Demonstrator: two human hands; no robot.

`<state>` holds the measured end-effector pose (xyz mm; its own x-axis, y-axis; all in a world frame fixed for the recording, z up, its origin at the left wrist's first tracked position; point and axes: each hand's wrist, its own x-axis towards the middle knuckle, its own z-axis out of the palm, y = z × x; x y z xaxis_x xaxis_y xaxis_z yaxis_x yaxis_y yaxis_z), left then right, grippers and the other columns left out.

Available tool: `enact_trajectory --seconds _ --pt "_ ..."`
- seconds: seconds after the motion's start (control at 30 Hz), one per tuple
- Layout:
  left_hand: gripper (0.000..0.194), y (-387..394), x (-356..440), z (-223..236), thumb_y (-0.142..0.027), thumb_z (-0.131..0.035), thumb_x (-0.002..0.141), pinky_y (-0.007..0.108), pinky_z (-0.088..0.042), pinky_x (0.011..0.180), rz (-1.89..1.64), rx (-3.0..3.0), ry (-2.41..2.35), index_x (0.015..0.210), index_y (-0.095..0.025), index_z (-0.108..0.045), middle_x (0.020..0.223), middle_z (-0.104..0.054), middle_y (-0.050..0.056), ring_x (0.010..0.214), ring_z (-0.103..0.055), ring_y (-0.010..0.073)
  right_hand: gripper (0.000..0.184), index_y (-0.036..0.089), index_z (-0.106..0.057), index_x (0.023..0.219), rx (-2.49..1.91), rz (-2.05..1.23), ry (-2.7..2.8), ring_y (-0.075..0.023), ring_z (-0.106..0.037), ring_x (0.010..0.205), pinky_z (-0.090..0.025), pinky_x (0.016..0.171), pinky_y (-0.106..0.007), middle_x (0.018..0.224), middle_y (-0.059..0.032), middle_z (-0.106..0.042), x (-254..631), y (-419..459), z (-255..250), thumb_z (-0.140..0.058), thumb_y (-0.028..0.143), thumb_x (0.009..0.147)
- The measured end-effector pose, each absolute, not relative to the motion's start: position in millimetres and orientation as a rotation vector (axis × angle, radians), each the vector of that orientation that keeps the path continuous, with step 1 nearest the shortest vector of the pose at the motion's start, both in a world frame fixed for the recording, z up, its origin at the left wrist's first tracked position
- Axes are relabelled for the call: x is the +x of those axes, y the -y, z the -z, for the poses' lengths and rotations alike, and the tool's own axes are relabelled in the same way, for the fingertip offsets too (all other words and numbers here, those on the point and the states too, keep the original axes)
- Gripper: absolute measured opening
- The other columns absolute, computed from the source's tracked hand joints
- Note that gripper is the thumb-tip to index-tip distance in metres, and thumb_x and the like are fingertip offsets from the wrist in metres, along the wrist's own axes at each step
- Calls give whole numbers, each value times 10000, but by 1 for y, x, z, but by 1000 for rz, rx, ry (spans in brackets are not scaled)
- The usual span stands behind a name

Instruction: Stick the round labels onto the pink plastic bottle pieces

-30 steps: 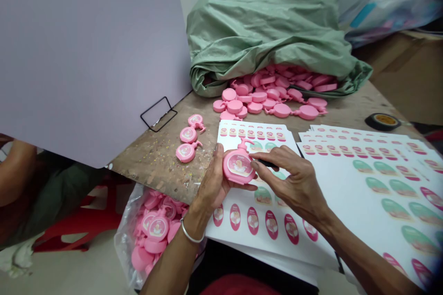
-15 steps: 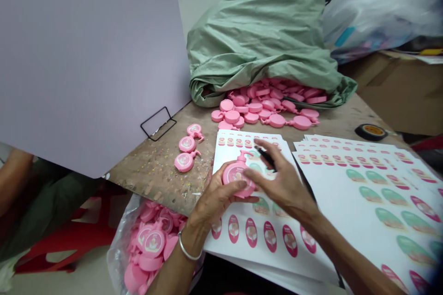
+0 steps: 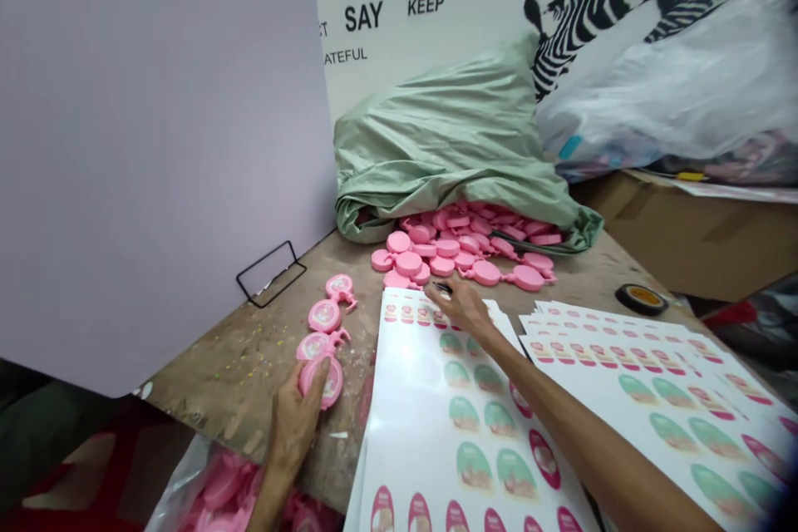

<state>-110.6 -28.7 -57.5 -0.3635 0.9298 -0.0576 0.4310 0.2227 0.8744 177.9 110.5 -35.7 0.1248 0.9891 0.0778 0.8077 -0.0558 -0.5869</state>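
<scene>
**Placing on the left, poised on the far side**

Your left hand (image 3: 292,416) has thumb and fingers clamped on a pink dispenser (image 3: 334,383), at the near end of a row of labelled dispensers (image 3: 324,316) on the left of the table (image 3: 246,370). Your right hand (image 3: 462,307), over the far edge of the sticker sheet (image 3: 402,382), seems to pinch a dark tool (image 3: 443,288) (little of it shows). The step in hand looks like lining up a labelled piece; it calls for a clean release that doesn't nudge the neighbour. The right hand looks well placed for the plain pink pile (image 3: 485,272), just beyond, spilling from the green bag (image 3: 436,150). More sticker sheets (image 3: 604,395) lie to the right, a tape roll (image 3: 642,299) beyond them.
</scene>
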Motion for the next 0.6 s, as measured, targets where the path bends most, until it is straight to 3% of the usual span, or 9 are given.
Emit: enact_trajectory --seconds 0.1,0.23,0.37,0.47,0.5,0.6 --pt "482 18 -110 60 -547 -542 797 490 -456 850 -1067 1451 -2063 1068 -169 -664 1006 -665 159 959 -607 366 460 147 -616 1113 -1984 -393 1696 -295 -612 1047 -439 833 -375 1067 -148 -685 155 -146 38 -586 494 813" --pt "446 23 -102 59 -404 -624 766 538 -362 1023 -1443 1701 -2089 1158 -192 -629 1251 -533 177 1194 -479 391 541 123 -578 1135 -1977 -367 1686 -334 -507 1186 -372 941 -449 1179 -203 -616 133 -175 34 -623 527 777" --pt "322 31 -89 51 -340 -602 808 480 -473 922 -1562 1585 -1862 1111 -238 -637 1228 -560 122 1104 -558 325 574 103 -594 1049 -1925 -465 1652 -382 -468 1197 -344 952 -498 1159 -243 -588 130 -177 17 -622 587 742" --pt "259 26 -71 33 -389 -612 815 402 -522 789 -1396 1295 -1698 985 -204 -674 1072 -647 115 947 -614 283 609 139 -589 988 -1797 -676 1689 -321 -548 1047 -408 867 -418 1024 -159 -620 135 -146 5 -603 676 702" --pt "256 21 -63 26 -400 -627 809 394 -508 834 -1346 1215 -1621 939 -186 -684 1007 -669 107 945 -618 273 607 157 -586 948 -1742 -781 1709 -277 -571 960 -430 821 -383 952 -116 -623 136 -128 3 -564 714 707" --pt "361 6 -34 12 -339 -716 744 329 -462 948 -1379 903 -1052 1064 -186 -654 1138 -666 75 1091 -595 230 638 195 -556 845 -1533 -1192 1711 -156 -532 707 -456 684 -303 746 -17 -549 134 -64 -1 -345 792 773"
